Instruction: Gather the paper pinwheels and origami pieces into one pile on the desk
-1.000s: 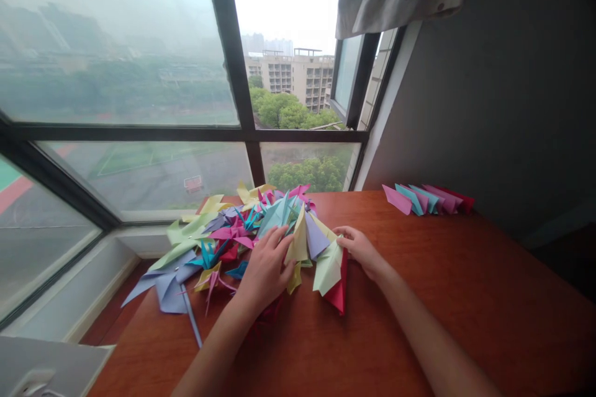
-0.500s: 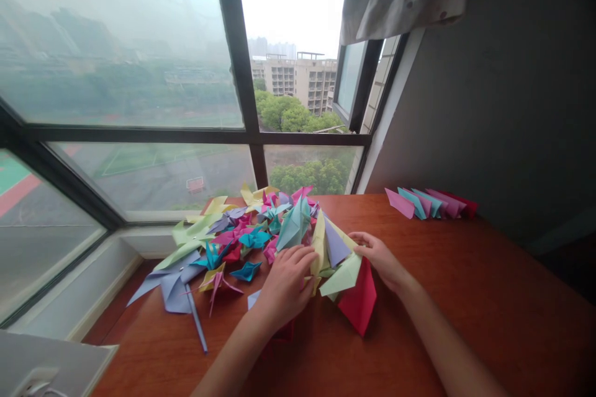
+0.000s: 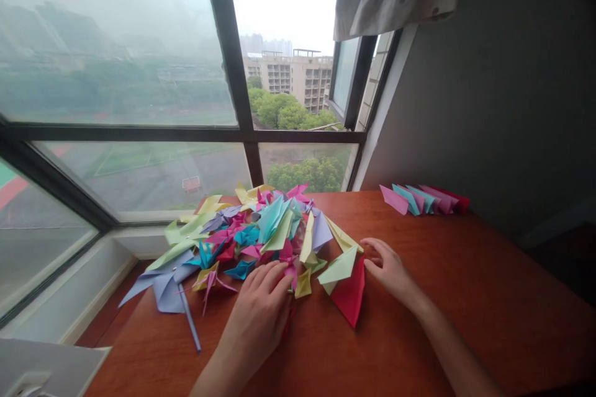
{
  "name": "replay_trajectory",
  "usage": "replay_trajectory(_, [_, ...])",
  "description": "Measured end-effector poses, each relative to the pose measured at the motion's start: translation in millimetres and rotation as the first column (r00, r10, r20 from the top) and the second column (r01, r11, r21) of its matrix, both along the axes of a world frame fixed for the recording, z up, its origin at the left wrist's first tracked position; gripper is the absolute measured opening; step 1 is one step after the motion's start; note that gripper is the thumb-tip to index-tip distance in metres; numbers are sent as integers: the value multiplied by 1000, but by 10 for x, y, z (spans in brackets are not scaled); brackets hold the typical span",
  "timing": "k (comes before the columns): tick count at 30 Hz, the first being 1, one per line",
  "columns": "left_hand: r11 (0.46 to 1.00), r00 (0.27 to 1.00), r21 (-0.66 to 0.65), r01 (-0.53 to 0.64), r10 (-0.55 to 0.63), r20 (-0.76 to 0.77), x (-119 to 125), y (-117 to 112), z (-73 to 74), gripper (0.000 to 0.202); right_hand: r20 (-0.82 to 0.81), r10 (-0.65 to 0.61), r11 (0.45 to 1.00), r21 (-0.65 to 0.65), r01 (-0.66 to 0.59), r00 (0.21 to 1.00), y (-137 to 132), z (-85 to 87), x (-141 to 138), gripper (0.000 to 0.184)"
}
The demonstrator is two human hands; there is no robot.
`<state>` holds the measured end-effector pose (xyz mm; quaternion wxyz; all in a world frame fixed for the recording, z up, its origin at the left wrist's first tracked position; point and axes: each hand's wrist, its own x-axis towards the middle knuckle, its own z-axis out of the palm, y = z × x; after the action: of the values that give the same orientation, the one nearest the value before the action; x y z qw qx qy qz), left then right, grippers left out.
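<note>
A heap of folded paper pieces (image 3: 261, 236) in many colours lies on the wooden table (image 3: 419, 329) by the window. My left hand (image 3: 261, 313) rests flat at the near edge of the heap, fingers stretched toward a pink piece and a small yellow piece (image 3: 303, 284). My right hand (image 3: 388, 270) is open beside a red folded piece (image 3: 350, 298) with a pale green piece (image 3: 339, 268) lying on it; its fingertips point at them without gripping.
A neat row of folded pieces (image 3: 423, 198) in pink, teal and red lies at the far right by the grey wall. The window frame (image 3: 233, 74) stands behind the heap. A white object (image 3: 41, 369) sits at bottom left.
Both hands have drawn back from the heap. The right hand let go of the green and red pieces, which now lie flat. The left hand slid toward me out of the pile.
</note>
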<state>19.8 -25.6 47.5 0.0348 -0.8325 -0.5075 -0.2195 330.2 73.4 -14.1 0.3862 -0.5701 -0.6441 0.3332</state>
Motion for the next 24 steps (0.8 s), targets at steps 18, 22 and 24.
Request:
replay_trajectory(18, [980, 862, 95, 173, -197, 468, 789, -393, -211, 30, -2, 372, 909, -202, -365, 928, -402, 336, -357, 24])
replay_trajectory(22, [937, 822, 82, 340, -338, 458, 1103, -316, -439, 25, 21, 158, 975, -159, -153, 987, -99, 215, 152, 23])
replay_trajectory(24, [912, 816, 31, 409, -381, 435, 1212, -269, -534, 22, 73, -61, 993, -93, 68, 995, 116, 146, 454, 23])
